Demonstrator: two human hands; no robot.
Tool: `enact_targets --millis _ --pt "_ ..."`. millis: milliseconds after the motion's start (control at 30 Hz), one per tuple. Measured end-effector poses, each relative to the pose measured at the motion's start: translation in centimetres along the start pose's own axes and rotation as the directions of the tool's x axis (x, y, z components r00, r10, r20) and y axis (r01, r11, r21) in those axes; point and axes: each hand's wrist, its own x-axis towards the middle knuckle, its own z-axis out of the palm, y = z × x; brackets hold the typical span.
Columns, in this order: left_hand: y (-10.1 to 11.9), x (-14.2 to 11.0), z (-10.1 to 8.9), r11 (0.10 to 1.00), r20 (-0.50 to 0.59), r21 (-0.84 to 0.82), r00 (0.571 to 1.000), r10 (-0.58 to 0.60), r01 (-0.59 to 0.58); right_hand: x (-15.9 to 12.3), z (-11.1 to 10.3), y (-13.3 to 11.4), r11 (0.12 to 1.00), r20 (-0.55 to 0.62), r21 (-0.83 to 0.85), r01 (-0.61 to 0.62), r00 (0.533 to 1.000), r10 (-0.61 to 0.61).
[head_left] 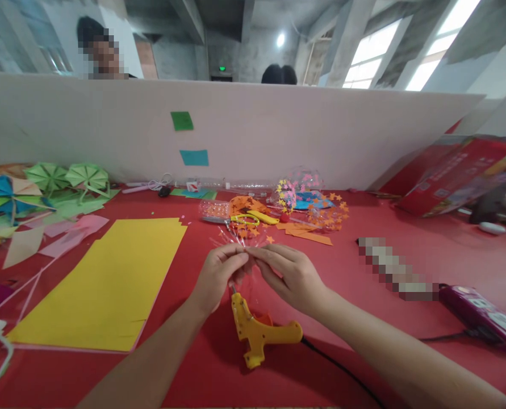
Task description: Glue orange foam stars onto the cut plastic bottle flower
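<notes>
Two hands meet just above the glue gun: the left hand and right hand each pinch a clear plastic piece dotted with orange stars. Beyond the gun lie scissors and a finished-looking starred ball; left of it, yellow paper on the red surface. Few stars are on, so decorating looks partway done.

**Bright paper on a red counter**

A yellow glue gun lies on the red counter beside a yellow sheet. Green folded fans, orange stars and a purple power strip surround them; green and teal notes dot the white partition.
</notes>
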Motion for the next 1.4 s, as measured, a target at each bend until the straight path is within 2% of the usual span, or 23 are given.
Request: enact_targets --millis 133,200,233,267,300,333,367,433,500,700,800,867,967,1033,1100,1200,1300,1400 --pt "0.4 0.1 -0.1 0.985 -0.055 0.16 0.996 0.068 -0.059 -0.3 -0.6 -0.1 0.998 0.013 0.014 -0.054 0.998 0.054" --pt "0.6 0.1 -0.3 0.954 -0.079 0.275 0.986 0.144 -0.117 -0.6 -1.5 -0.4 0.997 0.096 0.008 -0.08 0.992 0.079" --pt "0.7 0.2 -0.5 0.934 -0.087 0.326 0.979 0.184 -0.146 -0.8 -2.1 -0.7 0.996 0.199 -0.003 -0.092 0.976 0.091" --pt "0.8 0.2 -0.8 0.913 -0.092 0.369 0.971 0.22 -0.172 -1.2 -2.5 -1.0 0.995 0.354 -0.028 -0.098 0.93 0.102" --pt "0.8 0.3 -1.0 0.894 -0.097 0.404 0.963 0.253 -0.194 -1.5 -2.9 -1.4 0.993 0.496 -0.068 -0.094 0.86 0.116" --pt "0.7 0.3 -1.2 0.876 -0.098 0.433 0.956 0.278 -0.21 -1.9 -3.1 -1.8 0.991 0.601 -0.106 -0.085 0.788 0.132" --pt "0.7 0.3 -1.4 0.862 -0.098 0.456 0.95 0.296 -0.221 -2.4 -3.2 -2.1 0.989 0.663 -0.13 -0.069 0.736 0.138" --pt "0.6 0.4 -1.7 0.84 -0.097 0.488 0.941 0.324 -0.239 -3.2 -2.9 -2.7 0.984 0.717 -0.176 -0.041 0.68 0.157" --pt "0.5 0.5 -2.0 0.827 -0.102 0.504 0.934 0.344 -0.25 -3.9 -2.1 -3.1 0.978 0.725 -0.21 -0.014 0.669 0.165" --pt "0.2 1.0 -2.5 0.834 -0.167 0.498 0.917 0.361 -0.237 -4.6 -0.5 -3.4 0.966 0.679 -0.257 -0.022 0.707 0.197" --pt "0.2 1.2 -3.0 0.839 -0.198 0.493 0.91 0.364 -0.229 -4.6 -1.1 -3.7 0.976 0.68 -0.212 -0.046 0.71 0.181" --pt "0.3 1.2 -3.5 0.837 -0.225 0.498 0.899 0.376 -0.225 -4.5 -1.9 -3.6 0.982 0.659 -0.163 -0.097 0.73 0.181" --pt "0.4 1.3 -4.0 0.832 -0.268 0.509 0.878 0.396 -0.22 -3.9 -2.8 -2.5 0.984 0.55 -0.098 -0.149 0.816 0.178" --pt "0.3 1.4 -4.1 0.819 -0.278 0.532 0.869 0.41 -0.216 -3.3 -2.8 -1.2 0.986 0.41 -0.096 -0.138 0.897 0.166" --pt "0.1 1.4 -3.9 0.782 -0.254 0.584 0.867 0.429 -0.216 -2.9 -2.4 0.2 0.99 0.279 -0.097 -0.105 0.952 0.128" --pt "-0.2 1.1 -3.3 0.685 -0.161 0.687 0.868 0.47 -0.243 -2.7 -1.6 1.3 0.996 0.12 0.041 -0.077 0.99 0.072" --pt "-0.4 0.7 -2.5 0.608 -0.068 0.737 0.862 0.502 -0.296 -3.4 -1.3 1.3 0.985 0.08 0.155 -0.074 0.995 0.062" --pt "-0.6 0.3 -1.8 0.58 0.011 0.737 0.864 0.503 -0.347 -4.3 -1.3 0.8 0.977 0.091 0.188 -0.105 0.992 0.089"
